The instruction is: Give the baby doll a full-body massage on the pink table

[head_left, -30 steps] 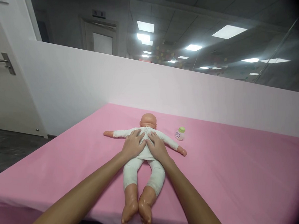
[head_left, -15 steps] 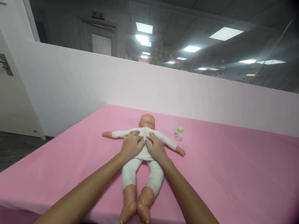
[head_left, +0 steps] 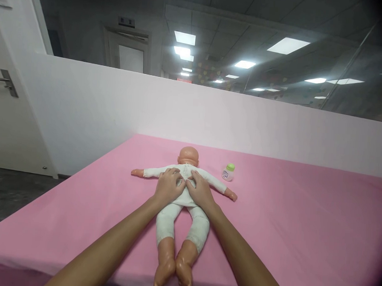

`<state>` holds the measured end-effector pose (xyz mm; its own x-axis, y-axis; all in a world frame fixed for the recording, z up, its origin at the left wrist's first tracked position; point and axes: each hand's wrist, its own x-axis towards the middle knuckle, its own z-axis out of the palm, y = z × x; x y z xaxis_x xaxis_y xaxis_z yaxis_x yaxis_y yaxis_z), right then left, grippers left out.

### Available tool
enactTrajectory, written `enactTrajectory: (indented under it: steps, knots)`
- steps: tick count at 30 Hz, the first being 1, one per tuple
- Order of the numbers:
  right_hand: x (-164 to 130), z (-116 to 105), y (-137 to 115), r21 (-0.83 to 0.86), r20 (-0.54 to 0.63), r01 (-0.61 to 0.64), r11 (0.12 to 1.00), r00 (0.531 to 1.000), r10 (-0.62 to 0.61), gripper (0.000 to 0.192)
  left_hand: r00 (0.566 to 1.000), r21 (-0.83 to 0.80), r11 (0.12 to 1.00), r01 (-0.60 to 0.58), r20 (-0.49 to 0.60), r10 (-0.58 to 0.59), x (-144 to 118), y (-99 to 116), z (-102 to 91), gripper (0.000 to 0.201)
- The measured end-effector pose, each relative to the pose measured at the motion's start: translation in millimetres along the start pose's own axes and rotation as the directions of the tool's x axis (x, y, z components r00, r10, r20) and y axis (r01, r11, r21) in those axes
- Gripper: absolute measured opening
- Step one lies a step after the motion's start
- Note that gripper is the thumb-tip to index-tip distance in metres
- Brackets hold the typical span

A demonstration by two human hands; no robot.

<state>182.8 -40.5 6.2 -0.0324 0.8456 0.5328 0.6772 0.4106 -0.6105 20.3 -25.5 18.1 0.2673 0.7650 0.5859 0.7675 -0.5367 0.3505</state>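
Face-down along the pink bench (head_left: 302, 217), doll (head_left: 183, 202) under left hand (head_left: 167, 186) and right hand (head_left: 200, 190), fingers curled pressing its back, grasping nothing; feet overhanging near edge, liable to slide off; bottle (head_left: 228, 172) near, easily knocked.

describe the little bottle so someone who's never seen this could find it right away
Start at the wide pink sheet covering the bed, and find the doll lying face down in a white suit with arms spread. Just beyond its outstretched arm on the person's right stands the small bottle: pale, labelled, with a green cap. It is the only loose item on the sheet, and neither hand touches it.
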Motion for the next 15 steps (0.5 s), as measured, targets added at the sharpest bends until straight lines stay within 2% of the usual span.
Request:
enactTrajectory:
  steps: [8, 11, 13, 15]
  knots:
    - [0.0, 0.7, 0.0, 0.026, -0.019, 0.006, 1.0, 1.0, -0.006, 0.015, 0.998, -0.056, 0.998, -0.038, -0.053, 0.036, -1.2, 0.6, -1.4, 0.018]
    - [0.1, 3.7, 5.2, 0.025, -0.001, -0.006, 1.0, 1.0, 0.006, 0.037, 0.996, -0.11, 0.992, -0.063, -0.074, 0.055, -1.1, -3.5, 3.2, 0.031]
    - [0.2, 5.4, 8.9, 0.007, 0.045, -0.02, 1.0, 0.999, 0.019, 0.053, 0.997, -0.133, 0.988, -0.076, -0.043, 0.07, -1.1, -7.5, 8.1, 0.04]
    - [0.4, 5.6, 10.6, -0.016, 0.103, -0.046, 0.999, 0.994, 0.047, 0.06, 0.997, -0.143, 0.987, -0.073, 0.004, 0.074, -1.2, -11.2, 12.2, 0.046]
